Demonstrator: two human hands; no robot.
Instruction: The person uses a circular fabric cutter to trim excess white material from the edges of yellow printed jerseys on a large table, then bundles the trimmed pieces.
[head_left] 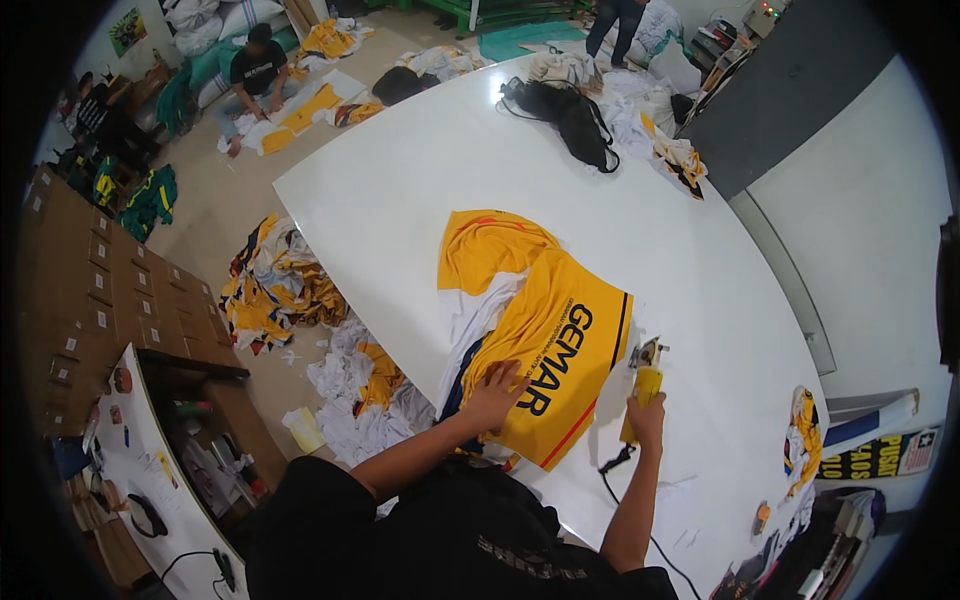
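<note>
A yellow printed fabric piece (pixel 580 360) with dark lettering, red and dark stripes, and a white section lies bunched at one side on the white table (pixel 380 180). My left hand (pixel 496 398) rests on this fabric with its fingers spread. My right hand (pixel 645 420) grips a yellow corded electric cutting tool (pixel 643 385), its metal head on the table just right of the fabric and its black cord trailing down toward the front edge.
A black bag (pixel 565 120) and cloth scraps (pixel 670 160) lie at the table's far end. Fabric heaps (pixel 280 280) lie on the floor at left beside stacked boxes (pixel 120 290). Co-workers (pixel 255 80) are in the background. A side desk (pixel 150 470) stands lower left.
</note>
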